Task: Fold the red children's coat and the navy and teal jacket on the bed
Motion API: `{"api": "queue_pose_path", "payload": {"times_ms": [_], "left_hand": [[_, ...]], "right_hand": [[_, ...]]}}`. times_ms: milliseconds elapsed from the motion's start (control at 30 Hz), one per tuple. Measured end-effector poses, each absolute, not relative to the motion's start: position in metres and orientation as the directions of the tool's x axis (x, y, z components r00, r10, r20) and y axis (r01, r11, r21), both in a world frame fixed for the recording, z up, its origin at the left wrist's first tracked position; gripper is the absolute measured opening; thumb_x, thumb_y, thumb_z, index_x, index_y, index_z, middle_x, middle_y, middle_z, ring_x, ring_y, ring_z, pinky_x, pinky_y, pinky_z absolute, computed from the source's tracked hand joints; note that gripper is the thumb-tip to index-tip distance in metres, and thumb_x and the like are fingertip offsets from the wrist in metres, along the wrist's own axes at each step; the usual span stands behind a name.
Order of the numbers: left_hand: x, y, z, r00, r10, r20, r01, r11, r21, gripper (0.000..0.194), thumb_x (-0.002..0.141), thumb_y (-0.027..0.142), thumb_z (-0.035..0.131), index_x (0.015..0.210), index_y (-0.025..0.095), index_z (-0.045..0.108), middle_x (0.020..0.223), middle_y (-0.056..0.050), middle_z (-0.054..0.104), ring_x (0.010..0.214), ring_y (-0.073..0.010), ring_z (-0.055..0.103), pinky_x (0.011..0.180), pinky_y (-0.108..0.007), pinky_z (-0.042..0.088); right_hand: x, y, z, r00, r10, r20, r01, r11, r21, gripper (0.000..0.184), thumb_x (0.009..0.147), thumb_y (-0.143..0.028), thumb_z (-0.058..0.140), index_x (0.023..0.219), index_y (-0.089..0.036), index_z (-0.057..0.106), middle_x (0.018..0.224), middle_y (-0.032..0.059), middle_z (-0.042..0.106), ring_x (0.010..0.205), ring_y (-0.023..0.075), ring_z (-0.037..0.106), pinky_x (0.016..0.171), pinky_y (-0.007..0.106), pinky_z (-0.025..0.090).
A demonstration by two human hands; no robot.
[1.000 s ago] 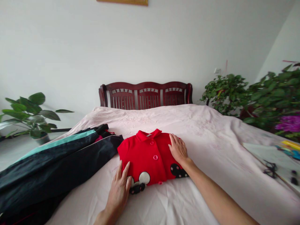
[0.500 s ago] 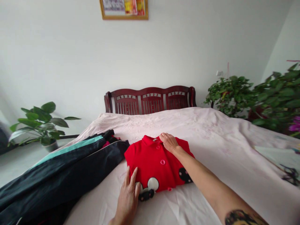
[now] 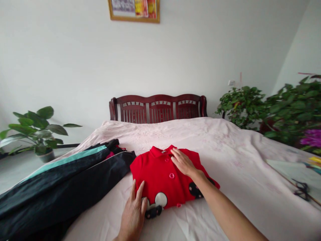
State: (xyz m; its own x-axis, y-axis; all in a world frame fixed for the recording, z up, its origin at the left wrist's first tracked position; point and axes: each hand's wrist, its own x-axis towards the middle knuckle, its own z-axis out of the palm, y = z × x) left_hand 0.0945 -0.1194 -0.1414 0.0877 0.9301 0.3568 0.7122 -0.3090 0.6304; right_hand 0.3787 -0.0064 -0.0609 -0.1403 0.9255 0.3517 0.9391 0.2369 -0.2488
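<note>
Fingers (image 3: 178,158) of the right hand (image 3: 185,164) lie spread wide on the folded red shirt (image 3: 152,170) on the bed (image 3: 225,150); the open left hand (image 3: 132,217) touches the shirt's bottom edge.

Hands (image 3: 132,216) (image 3: 183,163) on folded red shirt (image 3: 152,177)

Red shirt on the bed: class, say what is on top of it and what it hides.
The right hand rests on the red shirt, which lies on a pale pink bedspread; what is under the shirt cannot be seen.
</note>
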Motion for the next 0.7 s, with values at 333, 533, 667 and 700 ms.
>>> {"api": "queue_pose_path", "payload": {"times_ms": [333, 533, 667, 700], "left_hand": [[0.097, -0.119, -0.137, -0.089, 0.959, 0.268, 0.490, -0.191, 0.850, 0.064, 0.092, 0.036, 0.050, 0.152, 0.020, 0.034, 0.159, -0.015, 0.034, 0.145, -0.0286, 0.036, 0.116, -0.046, 0.036], [0.092, -0.112, -0.125, -0.081, 0.991, -0.106, 0.039, 0.110, 0.993, 0.115, 0.069, 0.048, 0.075, 0.156, 0.009, 0.011, 0.134, -0.021, 0.060, 0.121, -0.0313, 0.061, 0.089, -0.036, 0.055], [0.092, -0.122, -0.108, -0.021, 0.972, -0.233, -0.105, 0.230, 0.968, 0.094, 0.062, 0.051, 0.080, 0.143, 0.020, 0.043, 0.114, -0.011, 0.071, 0.092, -0.0246, 0.069, 0.062, -0.026, 0.051], [0.093, -0.125, -0.105, 0.003, 0.970, -0.242, -0.131, 0.240, 0.962, 0.084, 0.063, 0.052, 0.080, 0.135, 0.019, 0.051, 0.108, -0.009, 0.072, 0.088, -0.0230, 0.069, 0.060, -0.025, 0.049]], "right_hand": [[0.376, -0.043, -0.078, -0.200, 0.928, 0.313, 0.850, 0.323, -0.416, 0.044, 0.093, -0.030, 0.044, 0.131, -0.017, 0.064, 0.143, 0.0137, 0.056, 0.140, 0.0270, 0.043, 0.118, 0.048, 0.030], [0.373, -0.137, -0.102, 0.137, 0.881, 0.452, 0.503, 0.331, -0.798, 0.037, 0.080, -0.033, 0.058, 0.113, -0.024, 0.071, 0.131, 0.0094, 0.064, 0.125, 0.0255, 0.056, 0.111, 0.044, 0.041], [0.370, -0.192, -0.142, 0.372, 0.928, -0.019, -0.065, 0.006, -0.998, 0.047, 0.070, -0.046, 0.073, 0.112, -0.023, 0.068, 0.118, 0.0117, 0.068, 0.114, 0.0295, 0.063, 0.094, 0.044, 0.053], [0.369, -0.200, -0.147, 0.359, 0.917, -0.173, -0.226, -0.095, -0.970, 0.051, 0.068, -0.048, 0.076, 0.112, -0.023, 0.067, 0.117, 0.0122, 0.069, 0.113, 0.0297, 0.064, 0.092, 0.044, 0.054]]}}
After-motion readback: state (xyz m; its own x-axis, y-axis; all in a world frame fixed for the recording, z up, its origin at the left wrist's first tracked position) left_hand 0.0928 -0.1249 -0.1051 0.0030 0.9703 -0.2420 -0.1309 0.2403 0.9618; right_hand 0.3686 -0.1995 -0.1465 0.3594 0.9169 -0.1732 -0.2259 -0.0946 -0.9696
